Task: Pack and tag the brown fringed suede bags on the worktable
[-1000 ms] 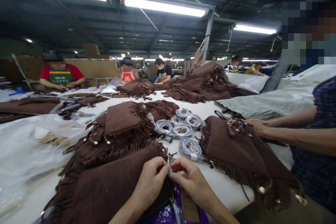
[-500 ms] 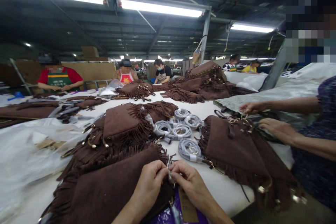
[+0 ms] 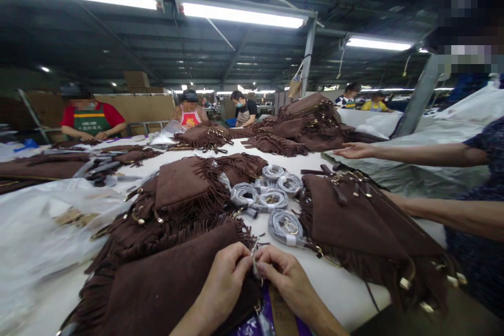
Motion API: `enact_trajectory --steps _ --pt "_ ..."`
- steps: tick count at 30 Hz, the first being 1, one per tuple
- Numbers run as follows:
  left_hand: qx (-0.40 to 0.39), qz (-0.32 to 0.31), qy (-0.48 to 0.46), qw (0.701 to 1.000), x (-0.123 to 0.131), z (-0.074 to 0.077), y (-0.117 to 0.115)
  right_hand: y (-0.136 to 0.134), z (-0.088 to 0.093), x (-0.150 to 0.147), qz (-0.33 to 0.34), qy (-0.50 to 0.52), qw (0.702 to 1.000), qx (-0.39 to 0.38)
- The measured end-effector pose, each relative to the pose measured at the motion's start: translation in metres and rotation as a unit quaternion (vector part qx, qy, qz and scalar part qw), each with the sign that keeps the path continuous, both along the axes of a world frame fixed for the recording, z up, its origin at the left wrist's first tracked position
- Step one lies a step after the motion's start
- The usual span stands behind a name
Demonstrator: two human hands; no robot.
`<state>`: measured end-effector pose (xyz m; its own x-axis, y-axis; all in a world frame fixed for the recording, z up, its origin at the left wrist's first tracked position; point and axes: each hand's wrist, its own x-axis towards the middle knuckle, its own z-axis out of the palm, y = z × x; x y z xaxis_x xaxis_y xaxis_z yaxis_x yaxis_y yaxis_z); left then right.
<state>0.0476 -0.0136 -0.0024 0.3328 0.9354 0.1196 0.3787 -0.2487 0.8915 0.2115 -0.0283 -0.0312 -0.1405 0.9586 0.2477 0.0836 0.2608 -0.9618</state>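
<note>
My left hand (image 3: 227,279) and my right hand (image 3: 284,277) meet at the front edge of the table, thumbs and fingertips pinching a thin whitish string (image 3: 255,250). They are above the right end of a dark brown fringed bag (image 3: 169,283), which lies flat. Under my right hand hangs a brown card tag (image 3: 284,317), with purple plastic (image 3: 252,327) beside it. Just below my fingers a small metal clasp (image 3: 257,306) shows at the bag's edge. My fingers partly hide the string, so how it is looped or tied cannot be made out.
Coiled straps in clear wrap (image 3: 285,227) lie beyond my hands. More fringed bags (image 3: 185,184) are piled behind. At right, a co-worker's arm (image 3: 425,155) reaches over other bags (image 3: 354,215). Translucent plastic sheeting (image 3: 51,241) covers the left side. Other people work farther back.
My hands remain pinched on the string with only slight finger movement. The co-worker's hands have left the bag's clasps; one is stretched out farther back, and the bags there have shifted slightly.
</note>
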Motion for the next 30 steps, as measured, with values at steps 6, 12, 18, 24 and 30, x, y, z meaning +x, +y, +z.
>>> enact_trajectory --steps 6,12,18,24,30 --pt "0.049 -0.006 0.024 0.999 -0.001 0.002 -0.001 0.002 -0.007 0.002 0.011 -0.01 1.0 0.01" --pt "0.053 -0.008 0.023 0.998 0.0 0.001 -0.001 -0.002 -0.001 -0.004 0.006 -0.036 0.999 0.039" --pt "0.052 -0.007 0.05 0.997 0.0 -0.001 -0.001 -0.003 -0.003 -0.003 -0.003 -0.032 0.999 0.034" --pt "0.044 -0.031 0.026 0.998 0.0 -0.001 0.002 0.0 -0.011 0.0 -0.042 -0.024 0.999 -0.004" --pt "-0.15 -0.067 -0.158 0.974 -0.005 0.006 0.006 -0.006 -0.008 -0.002 -0.001 -0.068 0.997 0.043"
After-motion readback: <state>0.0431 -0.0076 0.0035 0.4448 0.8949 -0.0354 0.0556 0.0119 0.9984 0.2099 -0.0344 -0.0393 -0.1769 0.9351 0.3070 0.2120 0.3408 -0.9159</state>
